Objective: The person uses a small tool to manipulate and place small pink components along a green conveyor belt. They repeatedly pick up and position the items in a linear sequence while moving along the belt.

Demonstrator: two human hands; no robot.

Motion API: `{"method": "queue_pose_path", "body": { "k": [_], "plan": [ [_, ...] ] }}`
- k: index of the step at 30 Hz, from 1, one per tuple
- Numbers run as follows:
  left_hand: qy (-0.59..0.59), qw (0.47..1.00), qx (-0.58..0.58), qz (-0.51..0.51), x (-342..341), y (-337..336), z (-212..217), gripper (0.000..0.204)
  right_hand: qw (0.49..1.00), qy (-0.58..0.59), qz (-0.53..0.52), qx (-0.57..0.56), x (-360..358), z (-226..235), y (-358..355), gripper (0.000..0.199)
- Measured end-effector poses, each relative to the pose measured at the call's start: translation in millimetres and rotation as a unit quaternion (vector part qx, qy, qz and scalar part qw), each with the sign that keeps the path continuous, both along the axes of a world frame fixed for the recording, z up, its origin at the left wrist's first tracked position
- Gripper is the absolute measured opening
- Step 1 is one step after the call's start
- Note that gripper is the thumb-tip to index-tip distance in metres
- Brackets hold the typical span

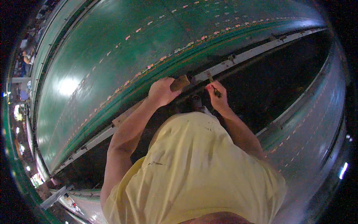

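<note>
My left hand grips a brown, flat-sided block by its left end, close to the near edge of a long green table surface. My right hand is closed around a small, thin tool with a dark lower part and a yellowish tip pointing up; its exact kind is too blurred to tell. Both hands are over the pale metal rail that runs along the table's edge, with a small gap between them. Rows of small pink and white flower-like motifs lie along the green surface.
A dark aisle lies beyond my right hand. A second long table runs parallel at the right. Small dark fittings stick up along the rail. Another person is far off at the left edge.
</note>
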State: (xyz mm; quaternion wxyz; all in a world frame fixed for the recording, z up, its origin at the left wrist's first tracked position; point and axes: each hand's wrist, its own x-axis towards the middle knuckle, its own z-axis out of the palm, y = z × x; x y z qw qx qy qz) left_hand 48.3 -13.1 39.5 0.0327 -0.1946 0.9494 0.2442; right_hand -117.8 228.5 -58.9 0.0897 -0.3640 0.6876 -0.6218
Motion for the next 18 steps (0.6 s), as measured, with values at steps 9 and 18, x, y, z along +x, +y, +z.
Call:
{"method": "queue_pose_path", "body": {
  "k": [9, 18],
  "plan": [
    [0.036, 0.997, -0.063, -0.02, -81.2, -69.3, 81.4, 0.056, 0.991, 0.014, -0.107, 0.076, -18.5, -18.2, 64.5, 0.009],
    [0.201, 0.948, -0.119, -0.218, -107.2, -60.8, -1.3, 0.053, 0.989, 0.13, -0.056, 0.049, -45.6, 14.7, 57.3, 0.009]
  ]
}}
